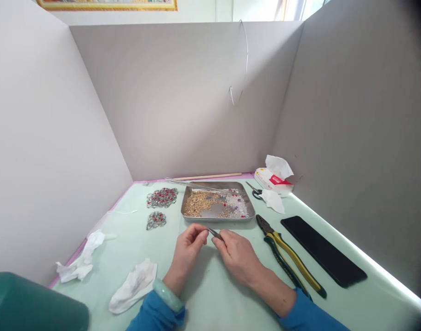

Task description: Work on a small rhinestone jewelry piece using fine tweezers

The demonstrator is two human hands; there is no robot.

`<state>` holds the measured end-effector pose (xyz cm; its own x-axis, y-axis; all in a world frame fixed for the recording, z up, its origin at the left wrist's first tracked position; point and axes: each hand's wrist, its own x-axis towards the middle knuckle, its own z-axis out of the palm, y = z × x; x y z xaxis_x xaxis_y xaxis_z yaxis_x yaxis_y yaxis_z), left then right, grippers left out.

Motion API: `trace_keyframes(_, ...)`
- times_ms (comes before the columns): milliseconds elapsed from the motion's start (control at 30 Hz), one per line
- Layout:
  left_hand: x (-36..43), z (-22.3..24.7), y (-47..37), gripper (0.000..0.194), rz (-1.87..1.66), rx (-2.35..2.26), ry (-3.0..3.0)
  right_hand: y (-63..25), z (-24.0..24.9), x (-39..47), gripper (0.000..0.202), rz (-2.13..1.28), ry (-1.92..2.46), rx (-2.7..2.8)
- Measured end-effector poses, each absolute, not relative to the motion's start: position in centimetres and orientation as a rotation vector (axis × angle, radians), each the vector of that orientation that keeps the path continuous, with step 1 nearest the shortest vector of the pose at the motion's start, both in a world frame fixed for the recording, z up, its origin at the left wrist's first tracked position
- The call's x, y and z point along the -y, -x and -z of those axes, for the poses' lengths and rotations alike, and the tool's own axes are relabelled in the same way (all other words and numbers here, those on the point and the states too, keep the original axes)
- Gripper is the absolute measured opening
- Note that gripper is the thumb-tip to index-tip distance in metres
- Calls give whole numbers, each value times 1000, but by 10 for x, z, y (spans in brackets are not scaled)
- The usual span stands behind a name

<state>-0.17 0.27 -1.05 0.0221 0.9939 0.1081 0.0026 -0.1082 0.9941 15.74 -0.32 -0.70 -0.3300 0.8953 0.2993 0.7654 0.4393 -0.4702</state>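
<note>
My left hand [187,250], a green bangle on its wrist, is closed in a pinch at the front of the metal tray. Whatever is between its thumb and forefinger is too small to make out. My right hand [238,255] is wrapped round needle-nose pliers [215,234], whose dark, tapered tip points at the left fingertips; their handles are hidden in the palm. Just beyond both hands, the metal tray [218,220] holds gold beads [198,202], clear beads [236,204] and a few red and purple ones. Thin clear rods [196,185] lie across its back edge.
Two piles of silvery links with red beads [162,197] [156,220] lie left of the tray. Combination pliers [289,257], a black phone-like slab [322,250], scissors [256,191] and a tissue box [274,179] lie right. Crumpled tissues [134,285] and a green container [34,303] are left.
</note>
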Motion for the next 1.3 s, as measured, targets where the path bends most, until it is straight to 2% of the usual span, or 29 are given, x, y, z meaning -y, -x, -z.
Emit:
trace_keyframes(400,-2,1,1,22,-1251,-1206,-1424,-160,5,2,34,-423,1373,2214)
trace_keyframes(767,1,6,4,22,-1286,-1348,-1648,-159,14,5,32,-141,1416,2243)
trace_keyframes(1300,11,18,2,26,-1308,-1453,-1662,-156,20,8,28,-9,1490,2139)
